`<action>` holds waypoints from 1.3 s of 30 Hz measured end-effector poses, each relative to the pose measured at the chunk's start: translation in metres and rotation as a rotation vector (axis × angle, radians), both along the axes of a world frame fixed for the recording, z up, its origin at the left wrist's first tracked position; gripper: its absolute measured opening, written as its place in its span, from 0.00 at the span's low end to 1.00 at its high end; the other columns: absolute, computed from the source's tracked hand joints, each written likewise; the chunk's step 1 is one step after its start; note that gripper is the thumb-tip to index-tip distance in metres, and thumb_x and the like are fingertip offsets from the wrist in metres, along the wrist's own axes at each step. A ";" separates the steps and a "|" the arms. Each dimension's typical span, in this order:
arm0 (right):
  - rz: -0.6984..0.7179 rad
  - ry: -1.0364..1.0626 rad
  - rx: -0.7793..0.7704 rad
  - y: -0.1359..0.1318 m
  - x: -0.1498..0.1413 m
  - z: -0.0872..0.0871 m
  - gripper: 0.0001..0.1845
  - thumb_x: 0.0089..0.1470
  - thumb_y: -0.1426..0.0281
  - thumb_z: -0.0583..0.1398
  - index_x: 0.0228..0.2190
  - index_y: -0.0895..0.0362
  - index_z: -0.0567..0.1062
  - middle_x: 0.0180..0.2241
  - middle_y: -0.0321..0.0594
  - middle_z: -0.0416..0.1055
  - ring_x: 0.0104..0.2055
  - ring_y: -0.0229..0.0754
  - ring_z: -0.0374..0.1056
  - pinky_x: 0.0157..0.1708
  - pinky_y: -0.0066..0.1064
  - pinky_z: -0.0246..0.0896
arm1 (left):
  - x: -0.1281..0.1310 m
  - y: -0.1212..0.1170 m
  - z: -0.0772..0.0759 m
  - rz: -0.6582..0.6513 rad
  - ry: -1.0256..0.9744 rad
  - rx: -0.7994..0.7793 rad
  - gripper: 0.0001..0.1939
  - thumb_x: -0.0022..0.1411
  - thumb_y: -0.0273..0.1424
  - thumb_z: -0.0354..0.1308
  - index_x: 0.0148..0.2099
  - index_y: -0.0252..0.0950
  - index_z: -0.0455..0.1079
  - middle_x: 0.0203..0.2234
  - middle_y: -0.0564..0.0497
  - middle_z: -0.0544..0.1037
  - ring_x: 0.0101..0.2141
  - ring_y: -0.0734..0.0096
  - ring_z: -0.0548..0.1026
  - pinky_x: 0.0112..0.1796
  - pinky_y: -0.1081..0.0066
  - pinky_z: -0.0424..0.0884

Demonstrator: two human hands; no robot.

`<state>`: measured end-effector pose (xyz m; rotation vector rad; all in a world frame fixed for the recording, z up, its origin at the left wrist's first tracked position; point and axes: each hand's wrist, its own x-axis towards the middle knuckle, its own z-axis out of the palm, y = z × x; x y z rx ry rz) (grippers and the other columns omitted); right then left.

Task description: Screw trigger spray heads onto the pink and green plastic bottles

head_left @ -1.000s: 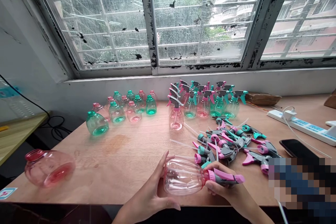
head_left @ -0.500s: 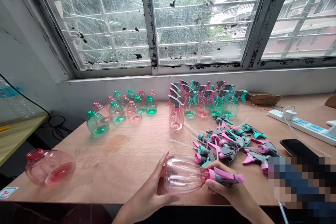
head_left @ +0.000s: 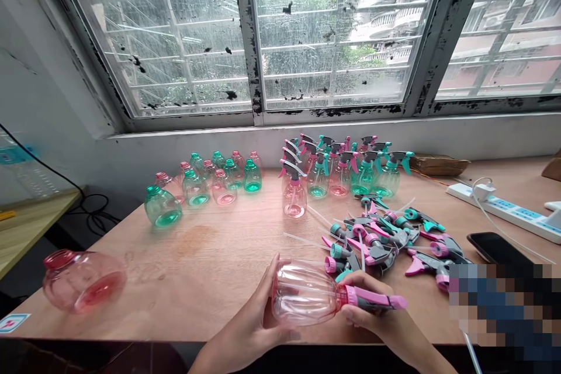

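Observation:
A clear pink spray bottle (head_left: 304,293) lies sideways between my hands, just above the table's front edge. My left hand (head_left: 252,315) is wrapped round its base end. At the neck sits a pink and grey trigger sprayer (head_left: 372,299), and my right hand (head_left: 381,310) grips it around the collar. Whether the collar is fully tightened cannot be made out. Just beyond my right hand is a pile of loose trigger sprayers (head_left: 377,239), pink, green and grey, with thin white tubes.
Several bottles with sprayers fitted (head_left: 342,178) stand near the wall. Several open bottles (head_left: 198,190) stand left of them, and a pink bottle (head_left: 85,283) is at the left front. A black phone (head_left: 499,246) and a white power strip (head_left: 504,210) lie at the right.
The held bottle and sprayer have shifted very slightly left and down with my hands. The grip of both hands stays the same, and the things on the table have not moved.

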<state>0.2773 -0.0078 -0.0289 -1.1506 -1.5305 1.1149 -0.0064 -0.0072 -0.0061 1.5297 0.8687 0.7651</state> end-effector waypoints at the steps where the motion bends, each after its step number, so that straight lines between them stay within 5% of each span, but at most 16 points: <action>1: -0.007 -0.012 0.006 0.000 0.000 0.001 0.12 0.48 0.61 0.70 0.35 0.51 0.78 0.27 0.30 0.72 0.28 0.42 0.66 0.28 0.28 0.59 | 0.000 0.000 0.001 0.000 0.017 0.007 0.56 0.61 0.32 0.69 0.75 0.51 0.31 0.74 0.47 0.44 0.69 0.50 0.53 0.67 0.53 0.51; 5: -0.001 -0.001 0.014 -0.001 0.000 0.003 0.11 0.49 0.62 0.70 0.35 0.51 0.78 0.28 0.30 0.73 0.28 0.41 0.66 0.28 0.27 0.59 | -0.001 0.002 0.004 -0.028 0.082 0.064 0.53 0.64 0.30 0.65 0.74 0.54 0.29 0.74 0.50 0.44 0.71 0.55 0.46 0.69 0.56 0.45; 10: 0.039 0.069 -0.016 -0.002 0.000 0.002 0.11 0.50 0.62 0.70 0.36 0.51 0.78 0.26 0.29 0.72 0.26 0.39 0.66 0.27 0.27 0.58 | -0.001 0.003 0.003 -0.043 0.084 0.078 0.50 0.68 0.31 0.61 0.73 0.59 0.26 0.73 0.51 0.45 0.69 0.54 0.54 0.65 0.56 0.55; 18: 0.060 0.141 -0.088 -0.002 -0.001 0.002 0.15 0.50 0.58 0.70 0.34 0.53 0.76 0.24 0.30 0.70 0.24 0.40 0.65 0.25 0.28 0.59 | -0.001 0.002 0.005 -0.016 0.129 0.095 0.52 0.67 0.34 0.62 0.74 0.51 0.25 0.73 0.47 0.49 0.69 0.52 0.54 0.68 0.54 0.45; 24: 0.052 0.146 -0.107 -0.002 -0.003 0.003 0.17 0.49 0.56 0.69 0.34 0.53 0.75 0.23 0.32 0.71 0.24 0.42 0.65 0.26 0.30 0.61 | 0.000 0.001 0.006 -0.007 0.137 -0.006 0.55 0.65 0.41 0.63 0.75 0.44 0.23 0.68 0.42 0.60 0.65 0.50 0.61 0.65 0.55 0.55; 28: 0.049 0.136 -0.113 -0.002 -0.004 0.003 0.18 0.48 0.54 0.69 0.35 0.52 0.75 0.22 0.32 0.70 0.24 0.42 0.65 0.26 0.31 0.61 | 0.001 0.001 0.008 0.011 0.171 0.030 0.53 0.65 0.41 0.63 0.75 0.44 0.27 0.72 0.44 0.50 0.70 0.48 0.48 0.68 0.54 0.46; 34: 0.053 0.162 -0.090 -0.002 -0.004 0.003 0.17 0.49 0.55 0.70 0.34 0.52 0.76 0.22 0.31 0.70 0.23 0.40 0.64 0.24 0.29 0.59 | 0.002 0.000 0.011 -0.015 0.138 -0.021 0.54 0.65 0.40 0.63 0.75 0.41 0.25 0.69 0.41 0.57 0.69 0.48 0.52 0.66 0.54 0.53; 39: 0.060 0.168 -0.097 -0.002 -0.003 0.002 0.17 0.49 0.55 0.70 0.35 0.53 0.76 0.23 0.31 0.70 0.23 0.40 0.64 0.24 0.29 0.60 | 0.000 0.002 0.006 -0.001 0.148 0.004 0.52 0.65 0.39 0.64 0.75 0.43 0.29 0.72 0.43 0.49 0.69 0.48 0.50 0.67 0.53 0.49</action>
